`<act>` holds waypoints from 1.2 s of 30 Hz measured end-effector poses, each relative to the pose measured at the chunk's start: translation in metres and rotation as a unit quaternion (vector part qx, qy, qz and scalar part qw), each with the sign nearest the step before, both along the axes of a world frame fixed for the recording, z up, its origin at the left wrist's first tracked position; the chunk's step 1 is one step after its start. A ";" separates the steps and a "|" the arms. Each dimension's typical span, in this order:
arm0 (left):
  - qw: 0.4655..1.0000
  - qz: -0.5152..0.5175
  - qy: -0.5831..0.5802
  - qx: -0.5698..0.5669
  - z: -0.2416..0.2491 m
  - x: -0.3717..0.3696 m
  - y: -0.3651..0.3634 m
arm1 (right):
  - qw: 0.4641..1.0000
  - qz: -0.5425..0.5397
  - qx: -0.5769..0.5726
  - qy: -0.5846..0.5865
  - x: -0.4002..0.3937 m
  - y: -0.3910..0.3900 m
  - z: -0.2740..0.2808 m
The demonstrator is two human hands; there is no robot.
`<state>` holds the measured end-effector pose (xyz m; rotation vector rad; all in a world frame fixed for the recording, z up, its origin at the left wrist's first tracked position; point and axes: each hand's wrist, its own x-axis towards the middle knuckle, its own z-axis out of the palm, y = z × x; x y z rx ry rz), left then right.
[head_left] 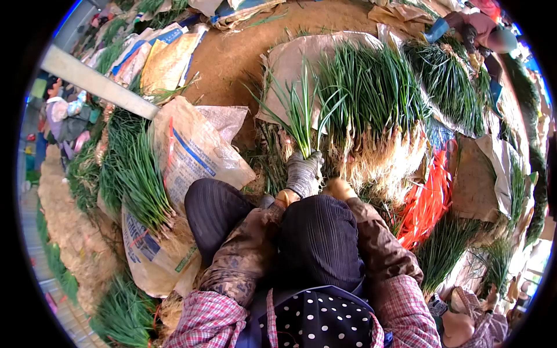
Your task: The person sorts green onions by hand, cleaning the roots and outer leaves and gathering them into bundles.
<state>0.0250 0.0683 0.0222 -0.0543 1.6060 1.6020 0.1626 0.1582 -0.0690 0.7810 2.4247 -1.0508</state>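
Observation:
My left hand (303, 174), in a grey glove, is closed round the lower stems of a small bunch of chives (303, 119). The long green leaves of this bunch fan out away from me. Just right of it, close to my knee, is my right hand (339, 188) in a tan, yellowish covering. It is near the pale roots (380, 159) of a wide pile of chives (371, 87); its fingers are blurred and partly hidden. That pile lies in a row on a beige sack (290, 64), leaves pointing away and roots towards me.
Red plastic ties (428, 203) lie to my right. At left, another chive pile (142, 180) rests beside printed sacks (194, 153), and a pale post (98, 84) slants in. More chives (449, 81) lie at the upper right near a bending person (478, 32). Another person (467, 316) sits at lower right.

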 end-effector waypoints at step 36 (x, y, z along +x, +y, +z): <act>0.959 -0.213 0.072 -0.174 0.016 0.004 -0.004 | 0.884 -0.423 -0.096 0.176 -0.032 -0.013 0.104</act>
